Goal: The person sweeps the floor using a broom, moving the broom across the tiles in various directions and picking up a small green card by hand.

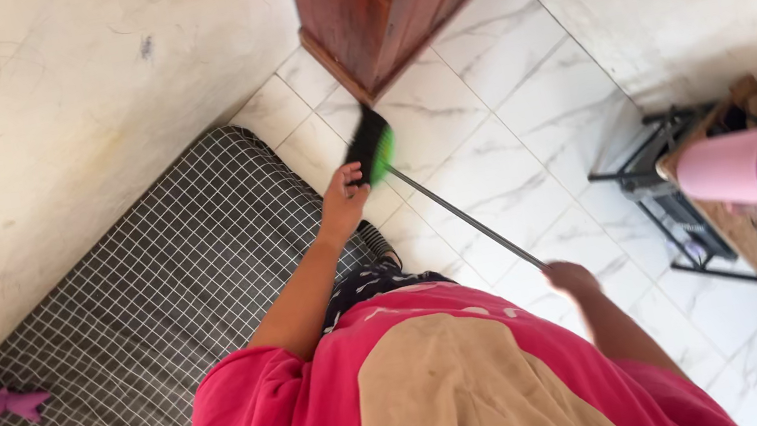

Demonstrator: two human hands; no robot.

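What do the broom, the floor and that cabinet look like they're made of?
Broom: head looks like plastic with green synthetic bristles; its thin grey handle has a slight sheen, likely metal. Floor: glossy white tiles with grey marble-like veins and visible grout lines, probably ceramic or stone. Cabinet: reddish-brown with a smooth polished face, apparently varnished wood.

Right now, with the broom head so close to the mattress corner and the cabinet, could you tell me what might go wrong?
1. The broom head sits between the checked mattress and the wooden cabinet; a wide stroke may knock the cabinet's corner.
2. The left hand is beside the bristles, so it could get struck or soiled.
3. The right hand holds the thin handle near the metal rack; a back-swing might hit it.
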